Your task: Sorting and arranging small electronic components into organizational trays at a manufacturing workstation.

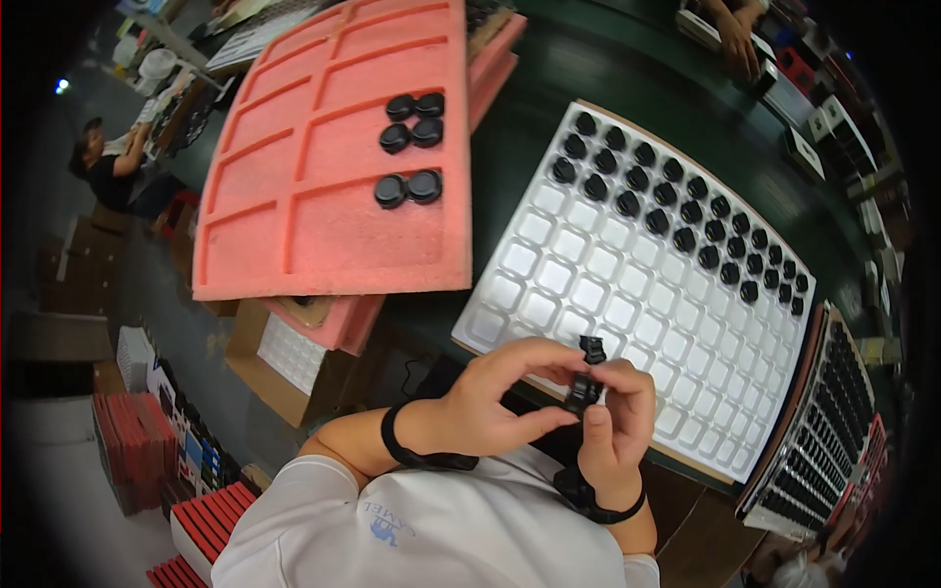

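In front of my chest, my left hand [505, 392] and my right hand [619, 416] meet at a small black part [584, 392]. My left thumb and forefinger pinch it from the left, while the right thumb and fingers close on its other side. Its upper end sticks up above the fingertips; its exact kind is too small to tell. Just beyond my hands lies a white moulded tray [534, 227] with rows of square pockets. Small round black parts [656, 221] fill its far rows, and the near pockets in view hold nothing.
At left, a stack of pink foam trays [240, 245] carries several round black pieces [423, 186] in pairs. A second tray full of black parts [814, 431] stands at the right. An open cardboard box [257, 351] sits below the foam. Another person's hand [737, 44] is across the table.
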`<state>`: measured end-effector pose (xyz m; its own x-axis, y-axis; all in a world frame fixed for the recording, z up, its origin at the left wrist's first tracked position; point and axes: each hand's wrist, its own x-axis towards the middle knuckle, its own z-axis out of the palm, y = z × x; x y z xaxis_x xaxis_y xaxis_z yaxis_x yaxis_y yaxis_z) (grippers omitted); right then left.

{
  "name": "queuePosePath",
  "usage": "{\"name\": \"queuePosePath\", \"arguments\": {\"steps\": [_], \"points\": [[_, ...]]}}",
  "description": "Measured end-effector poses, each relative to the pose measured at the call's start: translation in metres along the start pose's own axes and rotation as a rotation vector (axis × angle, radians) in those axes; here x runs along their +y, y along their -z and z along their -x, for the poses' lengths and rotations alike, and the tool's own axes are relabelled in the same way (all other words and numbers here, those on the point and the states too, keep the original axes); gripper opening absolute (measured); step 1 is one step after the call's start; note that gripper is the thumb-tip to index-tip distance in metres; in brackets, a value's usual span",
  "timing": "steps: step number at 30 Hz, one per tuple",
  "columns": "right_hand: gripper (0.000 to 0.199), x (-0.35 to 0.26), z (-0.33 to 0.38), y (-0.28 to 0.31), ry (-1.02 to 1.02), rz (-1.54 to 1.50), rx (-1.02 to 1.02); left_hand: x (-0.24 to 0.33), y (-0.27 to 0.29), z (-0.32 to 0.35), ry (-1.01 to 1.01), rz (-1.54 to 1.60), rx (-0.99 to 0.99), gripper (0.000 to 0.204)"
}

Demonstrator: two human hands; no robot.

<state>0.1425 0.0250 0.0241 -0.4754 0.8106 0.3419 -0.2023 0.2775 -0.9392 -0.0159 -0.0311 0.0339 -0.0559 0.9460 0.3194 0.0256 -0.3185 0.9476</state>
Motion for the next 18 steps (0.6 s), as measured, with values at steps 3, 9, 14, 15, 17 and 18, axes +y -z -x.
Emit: {"name": "queuePosePath", "arguments": {"steps": [3,9,14,15,17,18], "points": [[0.020,0.003,-0.003,-0.001,0.023,0.073,-0.025,-0.002,0.003,-0.002,0.095,0.108,-0.025,0.038],[0.025,0.003,-0.008,0.004,-0.372,-0.547,0.052,-0.018,0.006,-0.006,0.224,0.613,0.038,0.039],[0.030,0.007,-0.007,0.010,-0.312,-0.586,0.018,-0.022,0.006,-0.002,0.267,0.610,0.042,0.039],[0.029,0.007,-0.007,0.011,-0.253,-0.541,0.012,-0.022,0.006,-0.002,0.215,0.510,0.035,0.039],[0.025,0.005,-0.009,0.011,-0.169,-0.339,-0.007,-0.020,0.005,-0.001,0.110,0.309,0.020,0.040],[0.022,0.003,-0.011,0.011,-0.084,-0.140,-0.035,-0.019,0.005,-0.001,0.113,0.313,0.014,0.040]]}}
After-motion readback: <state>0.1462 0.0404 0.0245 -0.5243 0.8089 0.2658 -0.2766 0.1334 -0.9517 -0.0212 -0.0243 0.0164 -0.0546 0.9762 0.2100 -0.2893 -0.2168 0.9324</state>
